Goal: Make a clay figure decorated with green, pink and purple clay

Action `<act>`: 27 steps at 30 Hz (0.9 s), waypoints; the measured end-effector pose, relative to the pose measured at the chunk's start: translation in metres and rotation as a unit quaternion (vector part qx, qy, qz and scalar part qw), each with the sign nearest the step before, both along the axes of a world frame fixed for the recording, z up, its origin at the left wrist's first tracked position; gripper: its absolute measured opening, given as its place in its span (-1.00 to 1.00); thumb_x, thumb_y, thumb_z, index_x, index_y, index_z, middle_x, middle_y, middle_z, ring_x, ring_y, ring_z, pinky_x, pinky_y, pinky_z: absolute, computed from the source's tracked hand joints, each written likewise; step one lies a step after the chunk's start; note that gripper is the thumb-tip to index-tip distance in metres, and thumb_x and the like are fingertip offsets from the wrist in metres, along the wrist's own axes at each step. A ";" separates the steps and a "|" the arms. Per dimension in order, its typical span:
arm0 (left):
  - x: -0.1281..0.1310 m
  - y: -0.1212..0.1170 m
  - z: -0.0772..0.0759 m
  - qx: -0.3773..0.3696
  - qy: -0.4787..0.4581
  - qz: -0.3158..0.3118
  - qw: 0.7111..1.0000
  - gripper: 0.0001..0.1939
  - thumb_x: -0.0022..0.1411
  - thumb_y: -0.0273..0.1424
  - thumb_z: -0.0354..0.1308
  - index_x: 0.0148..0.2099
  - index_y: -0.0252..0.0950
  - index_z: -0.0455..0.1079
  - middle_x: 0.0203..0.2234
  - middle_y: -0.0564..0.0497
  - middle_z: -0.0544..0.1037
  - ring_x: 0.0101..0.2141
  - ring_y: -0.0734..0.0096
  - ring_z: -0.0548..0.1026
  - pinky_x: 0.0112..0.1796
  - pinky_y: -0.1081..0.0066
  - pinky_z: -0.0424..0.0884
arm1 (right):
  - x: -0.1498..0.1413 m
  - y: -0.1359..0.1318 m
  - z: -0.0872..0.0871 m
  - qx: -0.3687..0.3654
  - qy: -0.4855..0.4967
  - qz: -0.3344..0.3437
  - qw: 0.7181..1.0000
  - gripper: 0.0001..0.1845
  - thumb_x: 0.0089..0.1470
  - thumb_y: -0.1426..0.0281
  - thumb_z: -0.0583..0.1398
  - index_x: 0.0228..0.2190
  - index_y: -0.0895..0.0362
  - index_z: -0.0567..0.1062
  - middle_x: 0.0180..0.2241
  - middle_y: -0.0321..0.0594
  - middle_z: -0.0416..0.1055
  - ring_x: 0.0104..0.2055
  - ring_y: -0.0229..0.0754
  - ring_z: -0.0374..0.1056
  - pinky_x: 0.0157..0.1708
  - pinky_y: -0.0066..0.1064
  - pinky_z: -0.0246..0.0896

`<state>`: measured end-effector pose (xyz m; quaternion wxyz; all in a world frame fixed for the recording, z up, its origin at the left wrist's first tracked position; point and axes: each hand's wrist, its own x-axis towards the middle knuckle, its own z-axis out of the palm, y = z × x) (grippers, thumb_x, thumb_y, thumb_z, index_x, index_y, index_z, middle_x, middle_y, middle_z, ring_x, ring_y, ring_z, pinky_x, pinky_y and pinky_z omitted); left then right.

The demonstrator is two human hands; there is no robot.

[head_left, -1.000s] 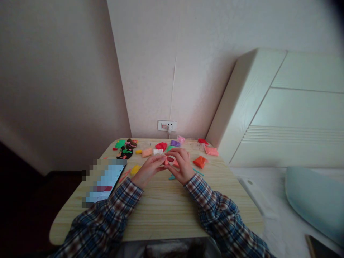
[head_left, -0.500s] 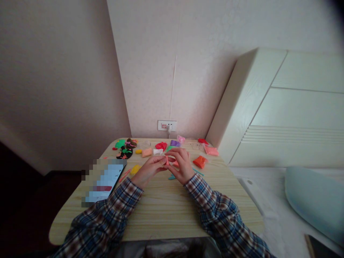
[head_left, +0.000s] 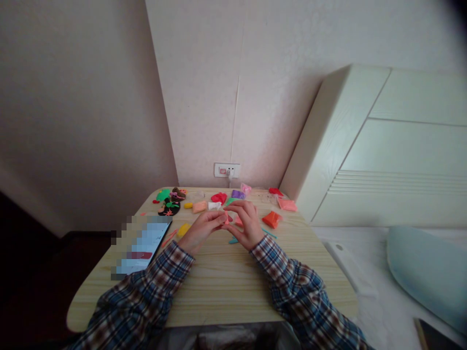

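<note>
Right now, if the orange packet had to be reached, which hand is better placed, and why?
Probably the right hand: the orange packet lies close by on its outer side, while the left hand is farther off and pinches a pink piece. Whether the right also touches it is unclear.

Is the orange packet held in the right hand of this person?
No, the orange packet lies on the table, beside the right hand.
</note>
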<state>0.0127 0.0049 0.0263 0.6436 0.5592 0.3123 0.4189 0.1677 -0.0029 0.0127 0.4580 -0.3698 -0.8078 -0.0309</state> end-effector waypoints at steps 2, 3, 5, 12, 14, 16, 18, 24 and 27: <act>0.000 -0.001 0.000 -0.017 -0.005 -0.004 1.000 -0.74 -0.01 -0.25 0.21 -0.49 -0.39 0.37 -0.49 0.01 0.37 -0.33 0.41 0.32 -0.29 0.44 0.22 | 0.000 0.000 0.000 0.003 0.003 -0.002 1.000 -0.65 0.02 0.22 0.14 -0.17 0.13 0.36 -0.18 -0.10 0.32 -0.09 -0.07 0.20 -0.15 -0.24 0.06; 0.000 -0.001 0.000 -0.025 -0.004 -0.008 1.000 -0.74 -0.01 -0.25 0.21 -0.48 -0.38 0.37 -0.47 0.01 0.38 -0.31 0.40 0.32 -0.26 0.42 0.23 | 0.001 0.000 0.000 0.004 0.005 -0.003 1.000 -0.64 0.02 0.21 0.14 -0.17 0.13 0.36 -0.18 -0.10 0.32 -0.09 -0.07 0.20 -0.15 -0.24 0.06; -0.001 -0.002 0.001 -0.036 0.003 -0.017 0.999 -0.75 0.00 -0.25 0.21 -0.43 -0.38 0.39 -0.44 0.01 0.39 -0.32 0.42 0.32 -0.25 0.42 0.23 | 0.001 0.000 0.000 0.005 0.008 -0.004 1.000 -0.64 0.01 0.21 0.15 -0.17 0.13 0.36 -0.18 -0.11 0.32 -0.10 -0.07 0.20 -0.16 -0.23 0.06; -0.001 -0.001 0.004 -0.009 0.007 -0.016 1.000 -0.71 -0.07 -0.24 0.26 -0.51 -0.40 0.35 -0.56 0.07 0.32 -0.45 0.52 0.28 -0.36 0.48 0.22 | 0.000 0.001 -0.002 0.005 0.009 0.003 1.000 -0.66 0.01 0.25 0.15 -0.16 0.12 0.35 -0.17 -0.11 0.32 -0.09 -0.07 0.20 -0.15 -0.24 0.06; -0.001 -0.001 0.004 -0.013 0.007 -0.020 1.000 -0.71 -0.05 -0.23 0.24 -0.48 -0.40 0.37 -0.52 0.04 0.36 -0.40 0.48 0.31 -0.31 0.45 0.24 | 0.000 0.001 -0.001 0.008 0.013 0.003 1.000 -0.67 0.01 0.26 0.16 -0.17 0.12 0.35 -0.18 -0.12 0.32 -0.09 -0.07 0.20 -0.15 -0.24 0.06; -0.001 -0.002 0.002 -0.025 0.009 -0.025 0.999 -0.72 -0.01 -0.22 0.22 -0.41 -0.39 0.40 -0.46 0.00 0.40 -0.34 0.43 0.34 -0.25 0.41 0.25 | 0.001 0.001 -0.001 0.011 0.018 0.001 1.000 -0.67 0.01 0.25 0.16 -0.17 0.12 0.35 -0.18 -0.12 0.32 -0.09 -0.07 0.21 -0.15 -0.24 0.06; -0.001 -0.002 0.001 -0.039 0.012 -0.031 0.999 -0.72 0.01 -0.22 0.20 -0.37 -0.37 0.41 -0.41 -0.01 0.41 -0.30 0.41 0.35 -0.22 0.39 0.25 | 0.001 0.000 -0.001 0.013 0.022 -0.001 1.000 -0.67 0.01 0.25 0.16 -0.18 0.13 0.36 -0.18 -0.12 0.32 -0.10 -0.08 0.21 -0.15 -0.24 0.06; 0.000 -0.002 0.003 -0.013 0.002 -0.026 1.000 -0.76 -0.03 -0.29 0.24 -0.46 -0.40 0.39 -0.52 0.05 0.37 -0.41 0.50 0.31 -0.30 0.46 0.24 | 0.000 0.000 -0.001 0.012 0.016 -0.004 1.000 -0.69 0.01 0.27 0.16 -0.18 0.12 0.36 -0.19 -0.12 0.33 -0.10 -0.08 0.21 -0.16 -0.24 0.07; 0.000 -0.003 0.004 -0.015 -0.002 -0.027 1.000 -0.77 -0.01 -0.28 0.23 -0.46 -0.40 0.40 -0.52 0.02 0.40 -0.35 0.44 0.35 -0.26 0.43 0.24 | 0.000 0.000 0.000 0.008 0.014 -0.006 1.000 -0.68 0.01 0.27 0.15 -0.18 0.12 0.36 -0.19 -0.12 0.33 -0.10 -0.07 0.21 -0.17 -0.24 0.07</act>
